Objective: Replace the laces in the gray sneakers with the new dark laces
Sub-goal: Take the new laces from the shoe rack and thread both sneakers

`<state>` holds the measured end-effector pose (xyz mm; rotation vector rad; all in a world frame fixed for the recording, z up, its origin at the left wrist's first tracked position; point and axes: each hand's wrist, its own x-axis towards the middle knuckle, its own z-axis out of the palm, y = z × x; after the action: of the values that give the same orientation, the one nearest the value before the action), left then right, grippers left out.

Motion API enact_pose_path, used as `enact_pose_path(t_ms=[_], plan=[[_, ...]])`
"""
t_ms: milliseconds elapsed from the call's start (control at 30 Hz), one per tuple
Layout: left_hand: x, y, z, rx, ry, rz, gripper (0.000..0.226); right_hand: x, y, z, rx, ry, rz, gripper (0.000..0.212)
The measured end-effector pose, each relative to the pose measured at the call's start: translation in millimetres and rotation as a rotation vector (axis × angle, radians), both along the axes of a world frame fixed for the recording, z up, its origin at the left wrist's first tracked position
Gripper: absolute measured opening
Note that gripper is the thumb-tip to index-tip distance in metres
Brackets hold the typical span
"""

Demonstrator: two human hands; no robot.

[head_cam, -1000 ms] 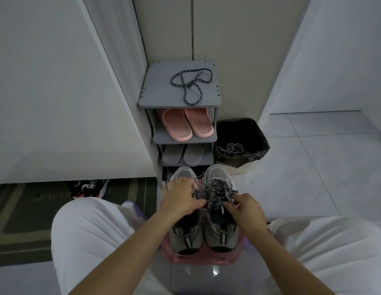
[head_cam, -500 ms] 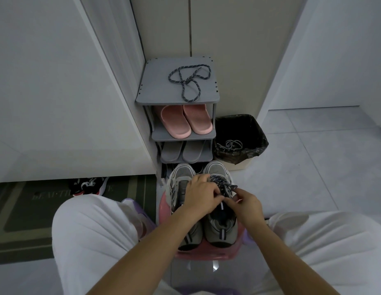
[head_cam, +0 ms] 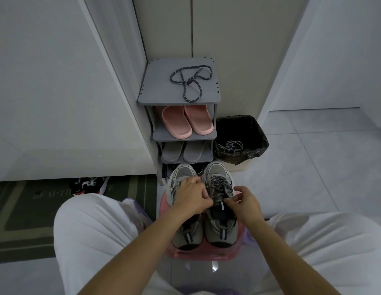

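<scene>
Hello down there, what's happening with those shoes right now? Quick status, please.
Left hand and right hand both pinching dark lace on one gray sneaker. Spare lace lying on rack. Nothing blocking.

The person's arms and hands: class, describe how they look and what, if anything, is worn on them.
The left hand and right hand are bare: no gloves, rings, watch or bracelet visible. The left forearm and right forearm show no sleeves.

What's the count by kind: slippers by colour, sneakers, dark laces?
Pink slippers: 2
Gray slippers: 2
Gray sneakers: 2
Dark laces: 2
Total: 8
</scene>
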<state>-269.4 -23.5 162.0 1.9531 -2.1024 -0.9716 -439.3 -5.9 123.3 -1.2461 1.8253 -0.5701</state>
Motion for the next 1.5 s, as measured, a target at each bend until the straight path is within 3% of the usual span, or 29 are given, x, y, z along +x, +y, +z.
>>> enact_pose_path(t_ms=[167,567,733,800,867,967,1067,1233,1333,1400,1500], plan=[[20.6,1.6,-4.1,0.076,-0.037,-0.023,0.004,1.9,0.7,-1.9,-0.045,0.064,0.056,0.031],[31.0,4.3,-0.5,0.148,-0.065,-0.137,0.007,0.9,1.4,1.5,-0.044,0.082,0.073,0.027],[33.5,1.6,-2.9,0.101,-0.028,-0.093,0.007,2.5,0.2,6.1,-0.031,0.107,0.085,0.028],[32.2,-1.2,-4.8,0.042,0.049,-0.013,0.021,1.7,-1.6,10.2,-0.036,0.104,0.089,0.031],[29.8,-5.1,-3.9,-0.033,0.099,0.089,0.015,1.8,-5.6,15.8,-0.072,0.121,0.084,0.032],[30.6,-12.2,-8.8,-0.062,-0.046,-0.008,0.024,7.5,-16.2,24.9,-0.137,0.185,0.131,0.028],[28.5,-18.2,-4.6,-0.1,-0.118,-0.076,0.013,19.1,-27.7,33.0,-0.185,0.251,0.269,0.023],[21.0,-34.2,21.3,0.052,0.181,0.031,0.021,42.9,-40.0,45.6,-0.221,0.407,0.551,0.027],[23.6,-39.5,38.9,0.169,0.398,0.116,0.017,47.1,-54.5,57.5,-0.237,0.304,0.466,0.016],[29.3,-42.1,43.5,0.225,0.502,0.197,0.017,44.2,-62.3,65.5,-0.191,0.171,0.387,0.026],[39.3,-42.7,41.1,0.268,0.521,0.224,0.012,37.3,-67.5,72.9,-0.136,0.077,0.273,0.017]])
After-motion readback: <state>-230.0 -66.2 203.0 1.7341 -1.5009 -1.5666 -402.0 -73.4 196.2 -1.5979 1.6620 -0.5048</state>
